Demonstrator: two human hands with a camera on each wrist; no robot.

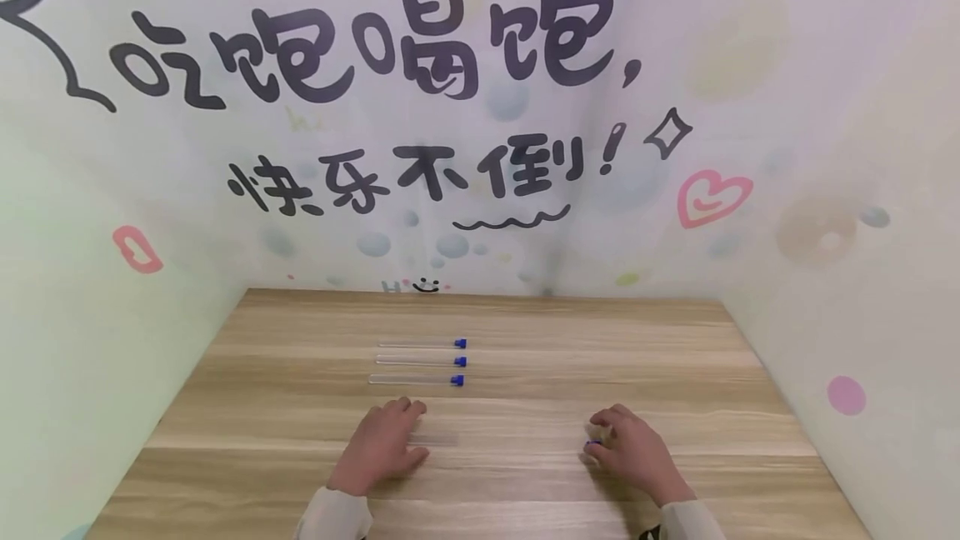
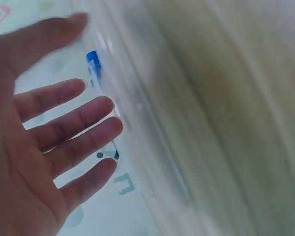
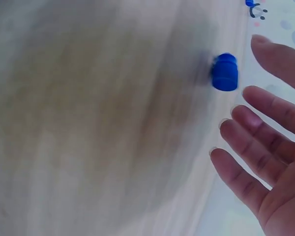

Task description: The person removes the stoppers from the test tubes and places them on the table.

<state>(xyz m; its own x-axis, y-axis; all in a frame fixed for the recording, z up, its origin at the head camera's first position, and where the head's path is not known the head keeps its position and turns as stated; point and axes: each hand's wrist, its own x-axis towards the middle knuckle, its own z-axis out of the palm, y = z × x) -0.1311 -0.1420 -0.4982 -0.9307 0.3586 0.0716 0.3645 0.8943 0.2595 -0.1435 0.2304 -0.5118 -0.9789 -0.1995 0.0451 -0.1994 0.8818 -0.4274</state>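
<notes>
My left hand (image 1: 386,444) is low over the table with its fingers spread, beside a clear, uncapped tube (image 1: 438,439) lying flat. In the left wrist view that tube (image 2: 155,132) runs just past the fingertips, and the palm holds nothing. To the right, my right hand (image 1: 636,450) reaches toward a small blue cap (image 1: 592,443). The right wrist view has the cap (image 3: 225,73) on the table between thumb and index finger, apart from both. Contact between the left hand and the tube cannot be told.
Beyond the hands, several clear tubes with blue caps lie in parallel: a near one (image 1: 412,379), a middle one (image 1: 416,360) and a far one (image 1: 416,345). The wood-grain table (image 1: 525,490) meets a printed white wall (image 1: 637,248) at the back and sides.
</notes>
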